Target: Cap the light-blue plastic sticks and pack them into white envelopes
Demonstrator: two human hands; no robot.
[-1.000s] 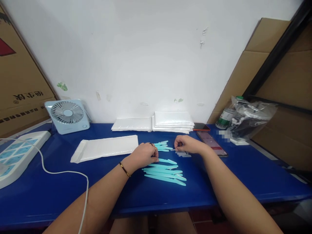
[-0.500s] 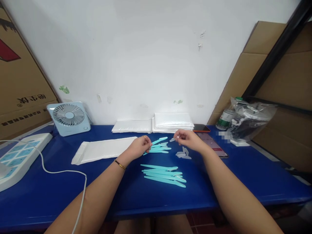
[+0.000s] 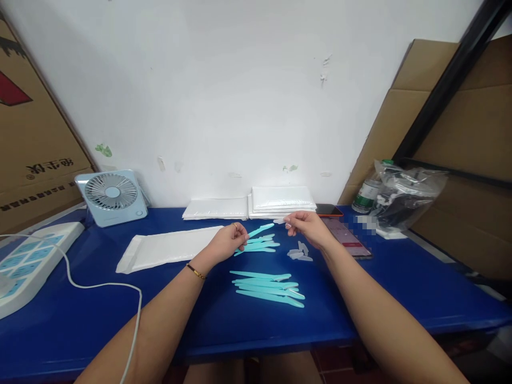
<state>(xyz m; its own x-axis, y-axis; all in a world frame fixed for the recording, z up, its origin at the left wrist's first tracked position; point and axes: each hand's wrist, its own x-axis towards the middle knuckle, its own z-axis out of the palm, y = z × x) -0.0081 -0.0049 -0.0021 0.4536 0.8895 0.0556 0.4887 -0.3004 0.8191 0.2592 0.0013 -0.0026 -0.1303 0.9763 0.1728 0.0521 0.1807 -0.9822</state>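
From where I stand, left hand [image 3: 227, 242] has thumb and fingers pinched narrow on one turquoise razor [image 3: 262, 229], blade end pointing right and slightly up. Right hand [image 3: 310, 226] also narrow, fingertips holding a small clear cap [image 3: 279, 221] right by that razor's tip — can't tell whether the two touch. Held razor sits just beyond the upper razor pile [image 3: 262, 246], whose handle ends run close under the left fingers; contact there unclear. Lower razor pile [image 3: 268, 288] lies nearer the person, loosely fanned, blade ends to the right, all on the blue table [image 3: 224, 325]. Loose caps [image 3: 300, 252] lie in a small heap below the right hand, right of both piles. White padded envelope [image 3: 168, 249] lies flat, its right end by the left hand. Two envelope stacks side by side along the wall [image 3: 224, 96]: low left stack [image 3: 216, 208], taller right stack [image 3: 283, 200]. Large phone [image 3: 352, 242] lies flat behind the right wrist; second phone [image 3: 330, 210], orange edge, beside the right stack. Far right: bottle [image 3: 365, 197] partly behind a clear plastic bag [image 3: 412, 192] with something dark inside. Far left: pale blue fan [image 3: 113, 197], leaning back — power strip [image 3: 36, 255] nearer, white cable [image 3: 102, 284] curving over the left forearm. Dark bracelet [image 3: 196, 271] on left wrist.
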